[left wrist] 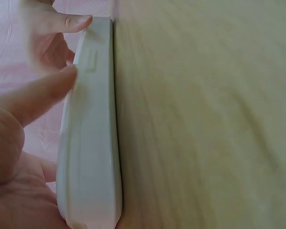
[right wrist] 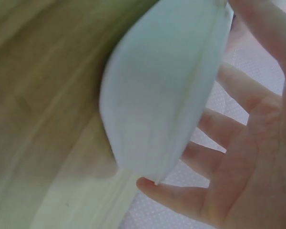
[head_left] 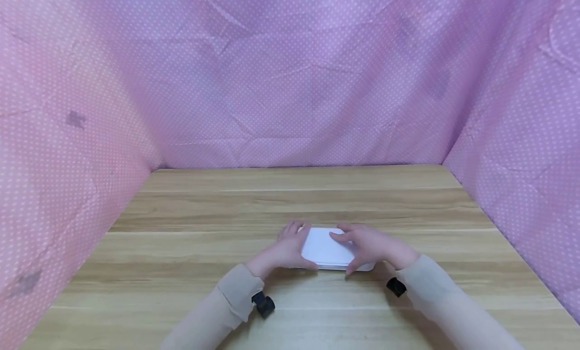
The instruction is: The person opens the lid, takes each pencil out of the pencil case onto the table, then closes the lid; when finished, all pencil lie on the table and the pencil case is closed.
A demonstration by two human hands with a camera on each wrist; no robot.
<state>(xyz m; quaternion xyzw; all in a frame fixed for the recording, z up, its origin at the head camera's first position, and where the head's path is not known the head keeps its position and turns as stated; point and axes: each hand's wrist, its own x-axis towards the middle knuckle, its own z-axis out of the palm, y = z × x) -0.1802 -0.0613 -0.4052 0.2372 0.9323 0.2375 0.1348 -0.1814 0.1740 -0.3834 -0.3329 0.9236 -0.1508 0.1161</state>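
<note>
Though the left fingertips are partly hidden, the bare left hand and bare right hand, spread wide, grip opposite ends of a flat, white, rounded case on the pale wood-grain table.

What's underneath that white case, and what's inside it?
The white case rests on the wooden tabletop. The wood directly beneath is covered, so nothing else can be made out there. It looks closed, so its inside is hidden.
</note>
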